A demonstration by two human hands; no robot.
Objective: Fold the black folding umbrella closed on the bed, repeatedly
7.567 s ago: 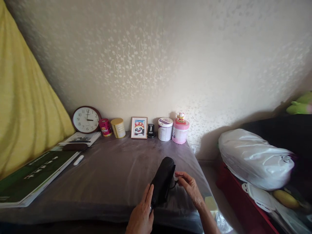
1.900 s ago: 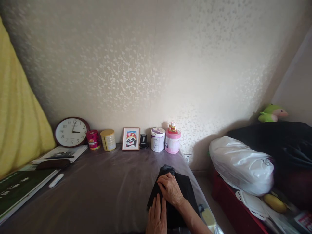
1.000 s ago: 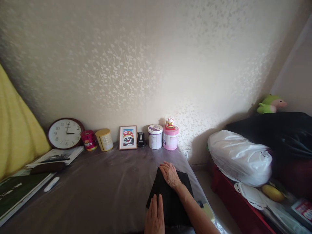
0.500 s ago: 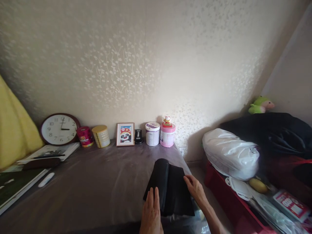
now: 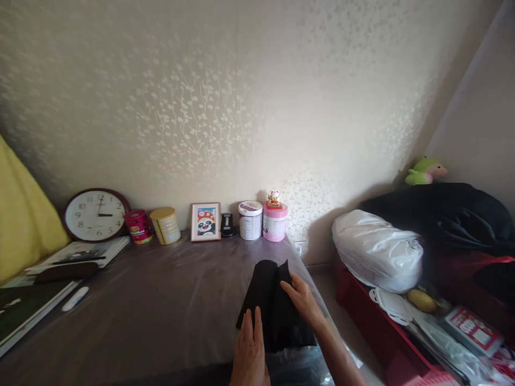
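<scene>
A black, soft folded sheet (image 5: 262, 287), perhaps cloth or thin plastic, lies near the table's right front corner. Its left part is folded over with a rounded far end. My left hand (image 5: 250, 343) rests flat on the lower left of it, fingers stretched out. With thumb and fingers, my right hand (image 5: 300, 295) grips the right flap, which is lifted and bent inward toward the middle. Part of that flap is hidden behind the right hand.
Along the wall stand a clock (image 5: 96, 215), a pink tin (image 5: 138, 226), a yellow tin (image 5: 166, 226), a picture frame (image 5: 205, 222) and two tubs, one under a cat figurine (image 5: 274, 199). Books (image 5: 32, 305) lie left. Beyond the right edge, a red box (image 5: 358, 305) and white bag (image 5: 376, 249).
My right hand has moved left and slightly up, bringing the black sheet's right flap up and inward. The left hand stays in place. The camera has shifted slightly.
</scene>
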